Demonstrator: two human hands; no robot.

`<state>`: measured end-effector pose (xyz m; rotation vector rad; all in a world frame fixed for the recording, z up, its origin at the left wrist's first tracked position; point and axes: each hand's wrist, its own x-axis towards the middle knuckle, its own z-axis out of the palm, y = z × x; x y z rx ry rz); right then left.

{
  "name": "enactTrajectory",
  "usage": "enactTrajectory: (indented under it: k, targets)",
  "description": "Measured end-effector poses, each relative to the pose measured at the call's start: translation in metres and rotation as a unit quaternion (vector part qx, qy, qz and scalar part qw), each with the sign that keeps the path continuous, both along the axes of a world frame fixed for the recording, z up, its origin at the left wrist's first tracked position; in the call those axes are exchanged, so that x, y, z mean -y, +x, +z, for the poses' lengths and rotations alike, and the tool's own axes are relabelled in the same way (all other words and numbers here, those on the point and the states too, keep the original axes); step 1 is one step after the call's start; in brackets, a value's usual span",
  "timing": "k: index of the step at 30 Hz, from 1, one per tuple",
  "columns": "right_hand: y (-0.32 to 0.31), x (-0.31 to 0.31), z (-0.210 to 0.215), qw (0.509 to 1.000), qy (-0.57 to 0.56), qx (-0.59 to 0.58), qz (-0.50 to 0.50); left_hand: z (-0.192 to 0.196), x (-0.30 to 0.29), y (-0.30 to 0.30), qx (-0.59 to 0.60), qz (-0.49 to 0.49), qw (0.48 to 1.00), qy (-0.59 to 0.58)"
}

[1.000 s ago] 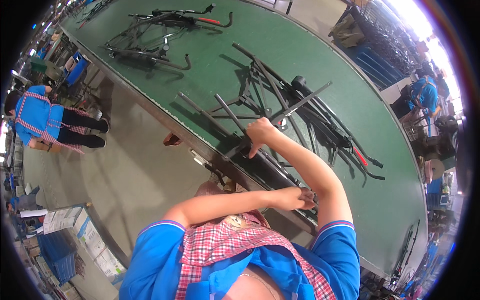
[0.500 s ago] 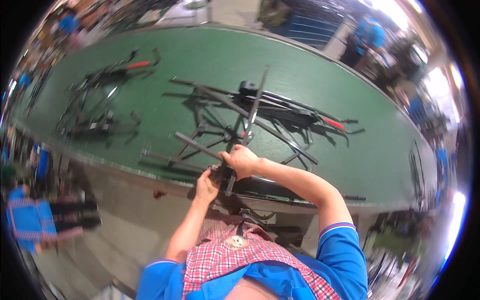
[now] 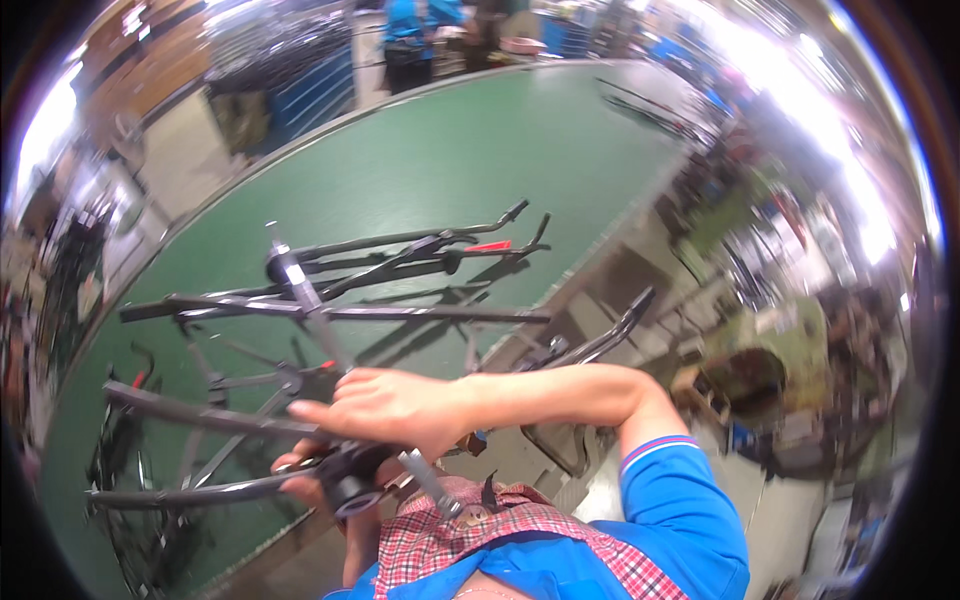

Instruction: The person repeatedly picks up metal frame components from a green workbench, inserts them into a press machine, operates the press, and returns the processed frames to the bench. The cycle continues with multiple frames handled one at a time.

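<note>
A dark metal tubular frame (image 3: 240, 420) with crossing bars is tilted up close to my body at the table's near edge. My right hand (image 3: 400, 408) is closed round its joint area, where a flat silvery-grey bar (image 3: 302, 285) runs under my fingers. Below that hand sits a thick black cylindrical fitting (image 3: 350, 478). My left hand (image 3: 308, 484) grips the frame's lower tube from beneath, its palm mostly hidden by the fitting. Beyond my hands, dark tubes with a red piece (image 3: 490, 246) lie over the green table; whether they join the held frame I cannot tell.
The long green table (image 3: 480, 130) runs from lower left to upper right. Thin dark rods (image 3: 650, 115) lie at its far end. Another frame with a red part (image 3: 138, 378) is at the left. A co-worker in blue (image 3: 408, 40) stands beyond; machinery (image 3: 780, 350) is at right.
My view has swung to the right along the table. The frame has come up nearer my body, with both hands still on it near the joint.
</note>
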<state>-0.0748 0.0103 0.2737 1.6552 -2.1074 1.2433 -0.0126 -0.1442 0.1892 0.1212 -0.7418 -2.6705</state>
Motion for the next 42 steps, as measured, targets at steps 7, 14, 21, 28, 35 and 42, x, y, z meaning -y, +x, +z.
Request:
enactTrajectory:
  k: [7, 14, 21, 28, 35, 42]
  targets:
    - [0.14, 0.06, 0.061, 0.968, -0.133, -0.14, -0.162, 0.05, 0.075, 0.075, -0.123, -0.077, 0.989, -0.028]
    - [0.294, 0.099, 0.076, 0.921, -0.181, -0.128, -0.32, 0.1, 0.097, 0.171, -0.234, -0.232, 0.939, -0.096]
    - [0.438, 0.069, -0.002, 0.766, -0.206, 0.06, -0.606, 0.049, 0.042, 0.213, -0.056, -0.498, 0.816, -0.289]
    - [0.514, 0.056, -0.124, 0.464, -0.518, 0.221, -0.684, -0.059, -0.082, 0.28, 0.098, -0.686, 0.609, -0.385]
    - [0.53, -0.007, -0.146, 0.343, -0.45, 0.248, -0.787, -0.101, -0.181, 0.304, 0.137, -0.752, 0.501, -0.405]
    - [0.517, -0.058, -0.138, 0.343, -0.393, 0.199, -0.829, -0.104, -0.235, 0.294, 0.11, -0.756, 0.485, -0.426]
